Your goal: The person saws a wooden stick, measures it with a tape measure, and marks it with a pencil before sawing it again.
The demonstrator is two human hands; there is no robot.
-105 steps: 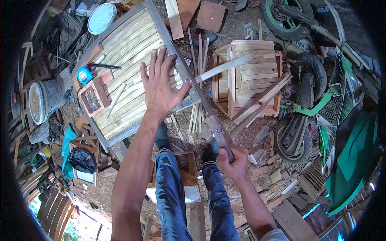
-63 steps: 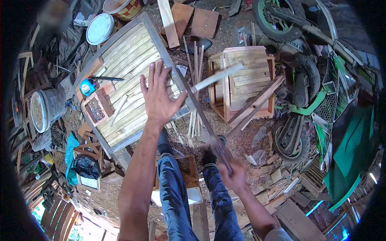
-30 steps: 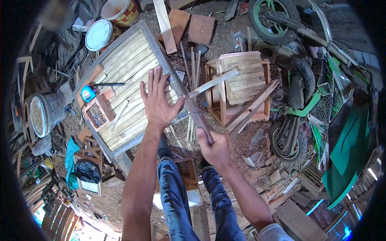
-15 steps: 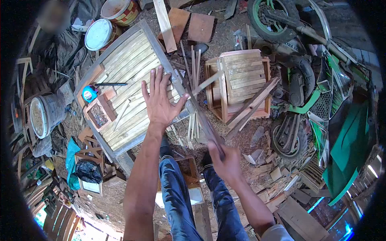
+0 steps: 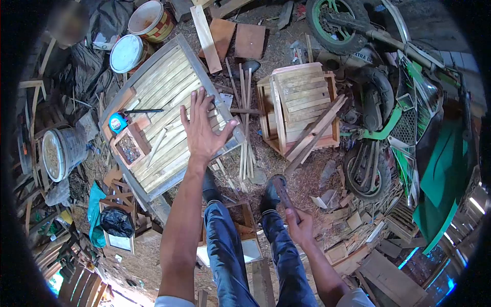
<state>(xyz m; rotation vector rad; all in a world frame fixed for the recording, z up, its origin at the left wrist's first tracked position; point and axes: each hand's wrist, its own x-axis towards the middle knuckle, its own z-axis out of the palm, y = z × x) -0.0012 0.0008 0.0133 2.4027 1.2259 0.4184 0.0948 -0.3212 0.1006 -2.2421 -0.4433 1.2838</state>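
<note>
My left hand lies with fingers spread on the slatted wooden panel, at its right side near the grey frame edge. In my right hand is a dark, narrow wooden stick-like tool, gripped at its lower end; I cannot tell its exact kind. Its far end overlaps my right shoe in this view. On the panel are a blue tape measure, a black pen-like item, a small wooden box of small bits, and a loose sliver. A dark wooden piece shows beyond the panel's right edge.
A slatted wooden crate stands to the right, with planks leaning on it. Thin strips lie between crate and panel. A green motorcycle is farther right. Buckets stand at the upper left. Wood scraps litter the ground.
My right hand has moved down and slightly right, drawing the dark tool back from the panel's edge. My left hand stays in place on the panel.
</note>
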